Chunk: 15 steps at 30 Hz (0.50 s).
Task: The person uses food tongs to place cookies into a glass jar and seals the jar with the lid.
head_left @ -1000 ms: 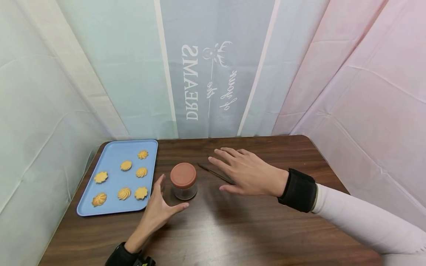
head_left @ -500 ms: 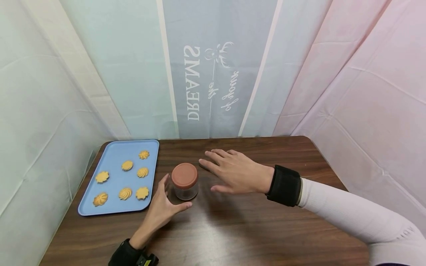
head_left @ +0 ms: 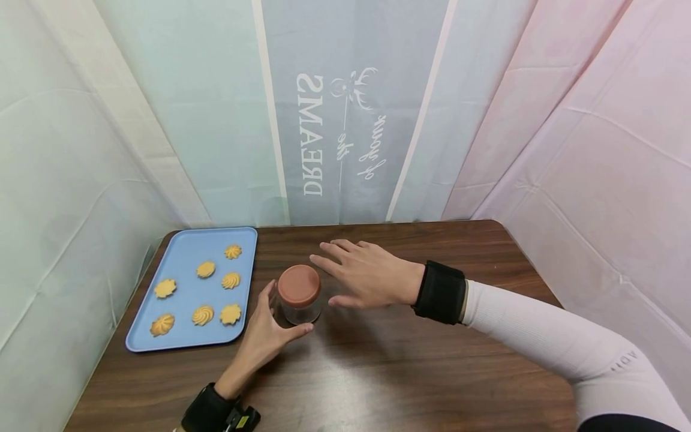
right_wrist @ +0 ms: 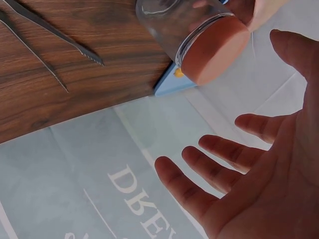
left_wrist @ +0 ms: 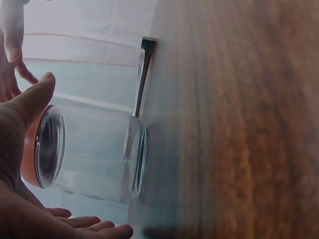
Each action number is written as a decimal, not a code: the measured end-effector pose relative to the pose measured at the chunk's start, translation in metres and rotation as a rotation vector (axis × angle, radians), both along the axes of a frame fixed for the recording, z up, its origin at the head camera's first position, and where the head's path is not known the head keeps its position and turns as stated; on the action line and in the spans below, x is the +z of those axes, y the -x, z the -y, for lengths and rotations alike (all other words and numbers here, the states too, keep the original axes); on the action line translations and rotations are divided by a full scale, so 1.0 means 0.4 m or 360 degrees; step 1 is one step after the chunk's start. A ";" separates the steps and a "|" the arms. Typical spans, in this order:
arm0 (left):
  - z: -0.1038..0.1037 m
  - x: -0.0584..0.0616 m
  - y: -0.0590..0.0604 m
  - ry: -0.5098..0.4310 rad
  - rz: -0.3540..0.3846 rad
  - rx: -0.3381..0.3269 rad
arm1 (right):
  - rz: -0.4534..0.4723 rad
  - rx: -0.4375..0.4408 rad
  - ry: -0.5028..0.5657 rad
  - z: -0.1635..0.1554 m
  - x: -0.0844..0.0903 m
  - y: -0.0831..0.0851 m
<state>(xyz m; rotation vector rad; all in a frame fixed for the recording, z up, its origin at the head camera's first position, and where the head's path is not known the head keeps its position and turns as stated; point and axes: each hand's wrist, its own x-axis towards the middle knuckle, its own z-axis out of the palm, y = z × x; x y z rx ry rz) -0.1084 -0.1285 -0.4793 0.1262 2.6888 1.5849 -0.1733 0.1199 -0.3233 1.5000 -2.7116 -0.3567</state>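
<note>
1. Head view: a glass jar [head_left: 299,303] with a rust-coloured lid [head_left: 299,286] stands upright on the dark wooden table [head_left: 410,372], a little left of the frame's centre.
2. The left hand [head_left: 264,333] comes up from the lower middle; its thumb and fingers are spread in a wide curve around the jar's left and near side. Whether they touch the glass cannot be told here.
3. The right hand [head_left: 367,276] hovers just right of the lid, fingers straight and fanned, holding nothing.
4. At the left of the frame a blue tray [head_left: 183,336] carries seven cookies [head_left: 203,314].
5. Left wrist view: the jar [left_wrist: 92,152] fills the left half, its base on the table [left_wrist: 239,124]. The left hand's thumb [left_wrist: 30,99] lies against the lid's edge at upper left, and the fingers [left_wrist: 87,226] lie open under the jar at the bottom edge, not closed on it.
6. Right wrist view: the jar [right_wrist: 179,22] and its lid [right_wrist: 214,42] sit at the top centre. The right hand [right_wrist: 259,164] fills the lower right, fingers [right_wrist: 182,186] spread wide and apart from the lid.
7. Metal tweezers [right_wrist: 47,37] lie on the table [right_wrist: 75,84] at upper left.
</note>
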 end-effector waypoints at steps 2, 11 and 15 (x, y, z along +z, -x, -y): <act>0.000 -0.005 0.004 0.0008 -0.0016 0.0000 | 0.0007 0.0001 0.0002 0.006 -0.001 0.004; -0.006 -0.015 0.017 -0.0019 -0.0045 -0.0008 | 0.0047 0.0032 0.0010 0.039 -0.010 0.022; -0.009 -0.018 0.022 -0.0043 -0.0047 -0.0008 | 0.0075 0.0014 -0.0006 0.060 -0.015 0.027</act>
